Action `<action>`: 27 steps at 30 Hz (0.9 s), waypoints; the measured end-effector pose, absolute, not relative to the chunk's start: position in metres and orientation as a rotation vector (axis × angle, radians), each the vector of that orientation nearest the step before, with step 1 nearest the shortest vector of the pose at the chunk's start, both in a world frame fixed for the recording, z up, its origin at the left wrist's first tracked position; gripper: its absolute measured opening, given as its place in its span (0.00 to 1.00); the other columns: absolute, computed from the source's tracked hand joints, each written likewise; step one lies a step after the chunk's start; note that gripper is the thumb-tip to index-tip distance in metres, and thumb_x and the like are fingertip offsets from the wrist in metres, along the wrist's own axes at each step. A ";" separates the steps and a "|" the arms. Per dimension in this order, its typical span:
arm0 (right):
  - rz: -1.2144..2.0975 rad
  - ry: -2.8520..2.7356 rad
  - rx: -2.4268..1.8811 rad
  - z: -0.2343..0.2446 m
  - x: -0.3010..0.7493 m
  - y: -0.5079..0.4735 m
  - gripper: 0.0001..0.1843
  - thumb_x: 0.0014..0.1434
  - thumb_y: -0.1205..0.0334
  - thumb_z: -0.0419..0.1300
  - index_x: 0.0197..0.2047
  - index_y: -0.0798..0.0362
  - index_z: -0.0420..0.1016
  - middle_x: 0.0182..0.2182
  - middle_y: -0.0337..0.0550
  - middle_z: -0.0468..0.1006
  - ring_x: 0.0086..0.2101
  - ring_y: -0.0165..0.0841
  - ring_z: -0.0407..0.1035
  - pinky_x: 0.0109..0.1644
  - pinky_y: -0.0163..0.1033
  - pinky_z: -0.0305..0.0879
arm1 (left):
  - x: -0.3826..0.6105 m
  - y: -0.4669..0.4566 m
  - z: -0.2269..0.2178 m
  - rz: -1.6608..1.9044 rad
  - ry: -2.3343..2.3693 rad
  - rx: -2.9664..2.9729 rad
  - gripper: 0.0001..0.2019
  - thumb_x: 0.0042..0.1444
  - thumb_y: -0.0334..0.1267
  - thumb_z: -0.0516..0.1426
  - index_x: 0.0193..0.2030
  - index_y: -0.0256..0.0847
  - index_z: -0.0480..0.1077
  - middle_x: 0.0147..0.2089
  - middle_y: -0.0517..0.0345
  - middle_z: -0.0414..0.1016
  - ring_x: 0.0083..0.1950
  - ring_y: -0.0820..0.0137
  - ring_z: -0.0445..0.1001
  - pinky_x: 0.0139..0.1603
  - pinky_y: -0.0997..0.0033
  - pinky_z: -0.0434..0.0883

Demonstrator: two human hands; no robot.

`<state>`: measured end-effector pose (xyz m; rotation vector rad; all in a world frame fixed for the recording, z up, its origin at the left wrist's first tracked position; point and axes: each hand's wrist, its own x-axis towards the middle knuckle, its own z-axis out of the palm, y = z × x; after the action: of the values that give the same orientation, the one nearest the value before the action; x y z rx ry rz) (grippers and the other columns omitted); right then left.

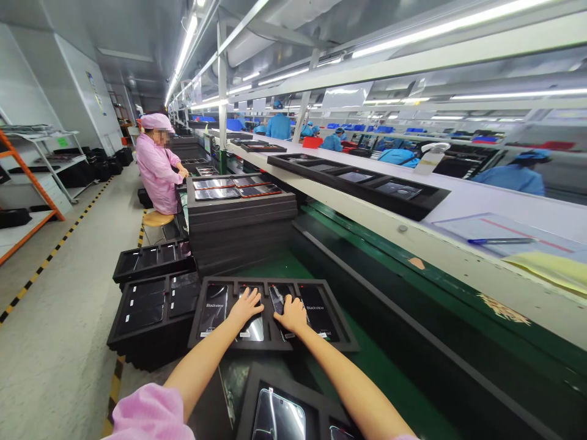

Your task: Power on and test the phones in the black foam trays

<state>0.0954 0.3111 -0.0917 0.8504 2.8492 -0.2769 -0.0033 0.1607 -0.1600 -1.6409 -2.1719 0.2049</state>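
A black foam tray in front of me holds several smartphones in separate slots. My left hand lies over the second smartphone, its fingers spread across the screen and its thumb by the right edge. My right hand is closed on the third smartphone, which sits slightly skewed in its slot; the thumb rests on the glass and the fingers bend near the right edge, partly hiding it. The outer smartphones, the left one and the right one, have lit screens reading "Blackview".
Another foam tray with smartphones is nearest me. Stacked trays rise beyond, and more trays stand at left. A long tray and a pen lie on the right shelf. A co-worker in pink is beyond the stack.
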 end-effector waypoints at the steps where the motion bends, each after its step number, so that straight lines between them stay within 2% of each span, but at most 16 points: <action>1: -0.276 2.849 0.850 -0.091 0.096 0.311 0.29 0.49 0.53 0.60 0.50 0.58 0.58 0.47 0.58 0.63 0.50 0.44 0.60 0.50 0.42 0.54 | -0.004 0.161 -0.161 0.200 -2.172 -1.639 0.14 0.56 0.34 0.56 0.50 0.42 0.68 0.57 0.52 0.67 0.59 0.59 0.63 0.55 0.48 0.61; 27: -0.254 2.847 0.831 -0.094 0.095 0.313 0.29 0.49 0.52 0.60 0.51 0.57 0.59 0.48 0.57 0.63 0.50 0.45 0.60 0.50 0.43 0.54 | -0.003 0.161 -0.160 0.200 -2.185 -1.640 0.13 0.57 0.35 0.55 0.49 0.42 0.68 0.57 0.52 0.67 0.59 0.59 0.62 0.56 0.48 0.60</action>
<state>0.0953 0.3125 -0.0940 0.8312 2.8469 -0.2538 -0.0030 0.1607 -0.1596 -1.6396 -2.1854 0.2004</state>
